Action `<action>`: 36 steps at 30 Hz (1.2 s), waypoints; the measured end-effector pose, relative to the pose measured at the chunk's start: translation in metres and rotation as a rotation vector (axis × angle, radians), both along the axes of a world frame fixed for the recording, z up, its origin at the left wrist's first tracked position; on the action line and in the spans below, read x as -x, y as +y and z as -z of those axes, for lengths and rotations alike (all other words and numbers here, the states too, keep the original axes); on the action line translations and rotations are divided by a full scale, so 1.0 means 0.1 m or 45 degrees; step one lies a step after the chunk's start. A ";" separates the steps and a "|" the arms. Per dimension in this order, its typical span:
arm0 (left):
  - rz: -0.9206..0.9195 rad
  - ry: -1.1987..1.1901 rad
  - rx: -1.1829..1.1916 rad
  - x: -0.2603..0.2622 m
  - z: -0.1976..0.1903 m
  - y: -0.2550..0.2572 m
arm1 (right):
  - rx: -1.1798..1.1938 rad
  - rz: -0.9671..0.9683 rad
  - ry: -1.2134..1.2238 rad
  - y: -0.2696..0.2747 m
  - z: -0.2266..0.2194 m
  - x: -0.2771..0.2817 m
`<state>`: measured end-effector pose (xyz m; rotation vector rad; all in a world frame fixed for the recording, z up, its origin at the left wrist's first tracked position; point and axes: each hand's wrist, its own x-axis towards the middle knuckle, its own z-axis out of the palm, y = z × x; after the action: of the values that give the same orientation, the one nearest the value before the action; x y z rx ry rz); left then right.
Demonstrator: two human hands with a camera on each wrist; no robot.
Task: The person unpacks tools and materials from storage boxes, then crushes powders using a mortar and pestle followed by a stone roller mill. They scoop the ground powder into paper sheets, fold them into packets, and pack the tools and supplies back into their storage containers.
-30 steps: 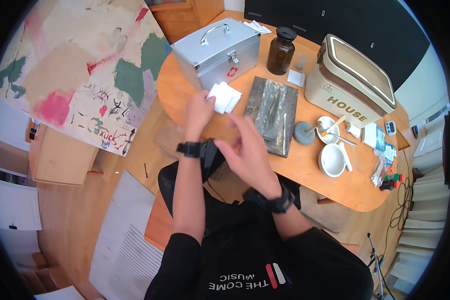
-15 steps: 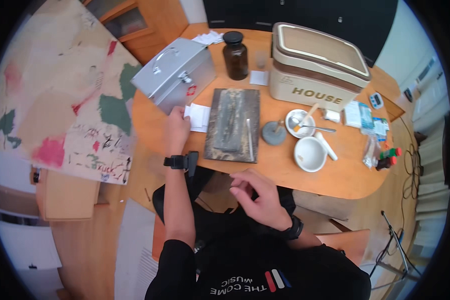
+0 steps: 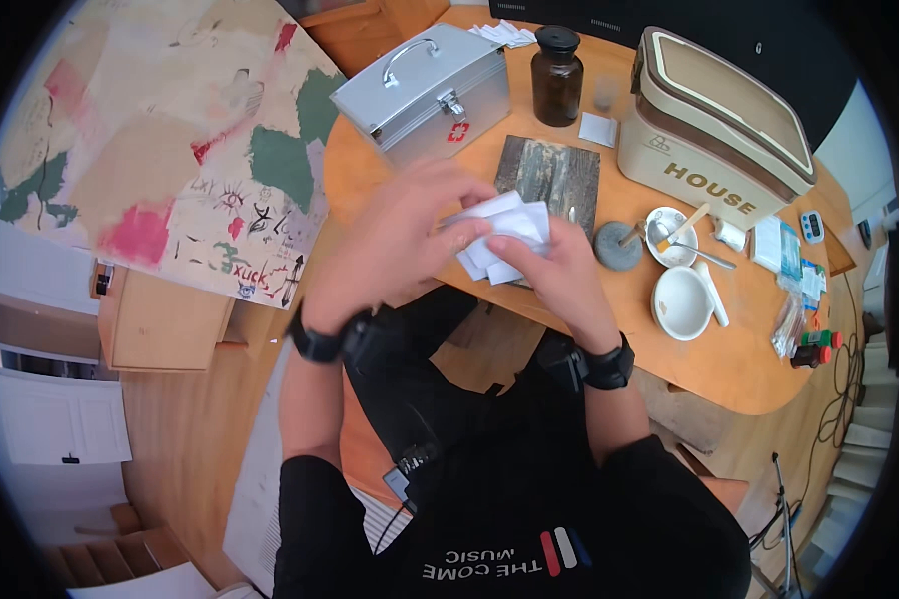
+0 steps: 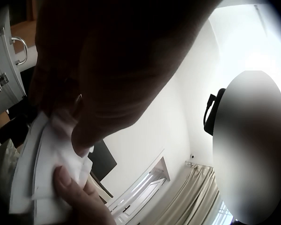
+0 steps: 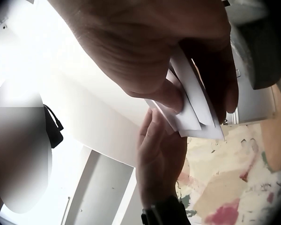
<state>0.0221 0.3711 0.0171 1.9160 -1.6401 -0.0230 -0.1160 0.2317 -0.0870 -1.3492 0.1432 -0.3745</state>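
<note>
A small fanned stack of folded white papers (image 3: 504, 232) is held over the near edge of the table, in front of the body. My left hand (image 3: 395, 235) grips it from the left, its thumb lying across the papers. From the right, my right hand (image 3: 576, 285) pinches the same stack between thumb and fingers. The right wrist view shows the right thumb (image 5: 171, 96) pressed on the folded sheets (image 5: 192, 105), with several layers spread apart. Behind the papers and hands, a dark slab (image 3: 549, 175) is partly hidden.
On the table (image 3: 739, 374) stand a silver first-aid case (image 3: 425, 95), a brown jar (image 3: 556, 80) and a cream HOUSE box (image 3: 719, 150). To the right are a round grey stone (image 3: 618, 247), a small dish (image 3: 671, 228), a white mortar (image 3: 681, 302) and plastic packets (image 3: 789, 255).
My left hand dipped to the table beside the slab with the papers, then came back up toward the body. The right hand, apart before, now holds the papers too.
</note>
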 end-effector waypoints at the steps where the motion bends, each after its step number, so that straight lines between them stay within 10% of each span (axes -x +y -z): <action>1: 0.005 0.133 0.019 -0.13 0.00 -0.07 | 0.014 0.096 -0.009 0.02 0.02 0.03; 3: -0.078 0.077 0.152 -0.62 0.04 -0.29 | 0.038 0.190 -0.028 -0.08 -0.01 -0.04; 6: -0.287 -0.537 0.319 -1.77 0.21 -0.74 | 0.856 0.361 0.026 -0.44 -0.34 -0.51; 9: -0.407 -0.199 -0.146 -2.10 0.16 -1.00 | 1.193 0.440 -0.132 -0.79 -0.60 -0.82; 19: -0.490 0.187 -0.345 -1.99 -0.47 -0.78 | 1.066 0.163 -0.074 -0.36 -0.57 -0.11; 31: -0.588 -0.663 -0.696 -1.78 -0.64 -0.57 | 0.719 0.029 -0.139 -0.26 -0.40 0.38; 36: -0.266 -0.046 -0.473 -2.73 -0.82 -0.19 | 0.153 0.035 -0.143 -0.14 -0.27 0.80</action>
<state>0.2947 0.3518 0.0993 2.3719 -1.5305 -0.2239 -0.1959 0.2174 -0.0600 -1.4422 0.0467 -0.4875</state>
